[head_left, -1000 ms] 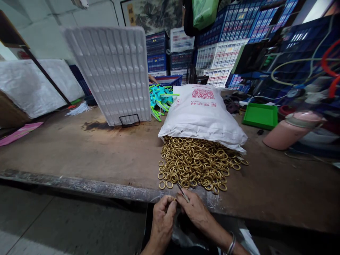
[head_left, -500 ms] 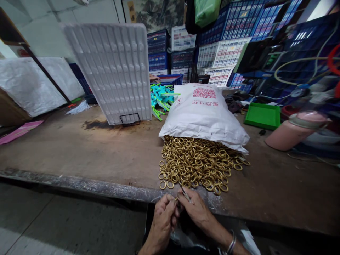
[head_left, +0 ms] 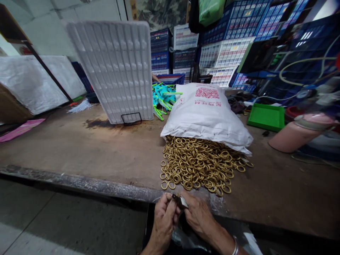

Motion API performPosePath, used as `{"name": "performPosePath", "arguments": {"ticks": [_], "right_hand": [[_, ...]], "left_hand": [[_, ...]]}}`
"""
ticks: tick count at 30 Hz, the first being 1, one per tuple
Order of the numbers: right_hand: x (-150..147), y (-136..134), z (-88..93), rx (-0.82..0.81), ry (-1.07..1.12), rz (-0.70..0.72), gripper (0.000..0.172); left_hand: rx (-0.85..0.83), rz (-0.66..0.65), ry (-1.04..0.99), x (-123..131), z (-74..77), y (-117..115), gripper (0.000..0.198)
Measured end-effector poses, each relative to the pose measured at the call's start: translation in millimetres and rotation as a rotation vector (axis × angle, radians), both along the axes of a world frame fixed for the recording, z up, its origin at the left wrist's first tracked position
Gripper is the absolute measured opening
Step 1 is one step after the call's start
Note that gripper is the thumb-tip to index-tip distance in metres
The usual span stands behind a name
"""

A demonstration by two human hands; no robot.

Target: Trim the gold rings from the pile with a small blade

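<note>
My left hand [head_left: 163, 221] and my right hand [head_left: 198, 216] meet at the near edge of the wooden bench [head_left: 79, 152], fingers pinched together. Between them sits a small metal blade-like tool [head_left: 180, 201], held in my right fingers. My left fingertips are closed on something too small to make out. Just beyond my hands lies a heap of gold rings [head_left: 199, 164], spilling from the open mouth of a white sack [head_left: 207, 111] with red print. A clear plastic bag [head_left: 186, 237] lies under my wrists.
A white moulded tray [head_left: 117, 67] stands upright on a wire stand at the back. Turquoise plastic parts [head_left: 163, 97] lie beside it. A green tray [head_left: 267, 117] and a pink flask [head_left: 294, 132] sit at right. Blue and white crates [head_left: 212, 49] are stacked behind.
The tool has tilted from pointing up toward the rings to lying flatter between my fingertips. Both hands have stayed at the bench edge. The view has shifted slightly.
</note>
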State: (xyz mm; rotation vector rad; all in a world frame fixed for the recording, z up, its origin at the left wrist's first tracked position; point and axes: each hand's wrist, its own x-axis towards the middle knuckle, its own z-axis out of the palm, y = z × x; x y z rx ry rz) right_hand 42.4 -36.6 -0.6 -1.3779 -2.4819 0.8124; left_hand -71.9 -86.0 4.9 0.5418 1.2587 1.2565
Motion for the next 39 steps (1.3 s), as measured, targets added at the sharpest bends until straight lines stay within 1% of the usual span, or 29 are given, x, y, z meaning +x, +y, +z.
{"name": "performPosePath", "arguments": {"ticks": [5, 11, 14, 17, 19, 21, 23, 25, 27, 30, 33, 35, 39], "right_hand": [[-0.7, -2.6, -5.3, 0.013, -0.043, 0.039, 0.029], [-2.3, -1.3, -3.9, 0.069, -0.185, -0.028, 0.035], [1.2, 8.7, -5.0, 0.09, -0.215, -0.072, 0.029], [6.2, 17.7, -8.6, 0.139, -0.225, -0.114, 0.024], [7.5, 18.7, -11.1, 0.169, -0.198, -0.112, 0.024], [5.7, 16.5, -13.0, 0.19, -0.162, -0.084, 0.028], [1.2, 14.0, -14.6, 0.231, -0.141, -0.062, 0.039], [-5.2, 14.0, -16.3, 0.278, -0.156, -0.056, 0.052], [-12.3, 17.1, -18.1, 0.298, -0.197, -0.052, 0.058], [-21.8, 24.3, -19.5, 0.288, -0.263, -0.035, 0.057], [-27.8, 29.0, -16.6, 0.273, -0.31, -0.05, 0.053], [-29.5, 30.1, -12.5, 0.253, -0.309, -0.057, 0.047], [-28.4, 31.3, -6.6, 0.213, -0.233, -0.064, 0.033]], "left_hand": [[0.005, 0.005, -0.011, -1.9, 0.7, -0.5, 0.04], [-0.009, -0.007, 0.019, -2.7, 1.5, -2.1, 0.04], [0.008, -0.039, 0.011, -1.8, 5.1, -8.4, 0.039], [0.042, -0.078, -0.057, -2.3, 8.9, -14.2, 0.037], [0.047, -0.054, -0.131, -4.1, 9.0, -14.9, 0.037], [0.034, -0.013, -0.199, -7.0, 6.5, -13.6, 0.036], [0.03, 0.021, -0.235, -10.5, 2.0, -11.9, 0.036], [0.055, 0.035, -0.244, -14.1, -2.6, -10.9, 0.033], [0.09, 0.048, -0.251, -17.5, -5.5, -10.5, 0.029], [0.124, 0.07, -0.273, -22.1, -6.0, -9.3, 0.025], [0.14, 0.104, -0.3, -26.9, -3.9, -7.4, 0.019], [0.143, 0.129, -0.319, -30.5, -2.6, -6.4, 0.016], [0.134, 0.149, -0.366, -37.6, -1.8, -5.6, 0.022]]}}
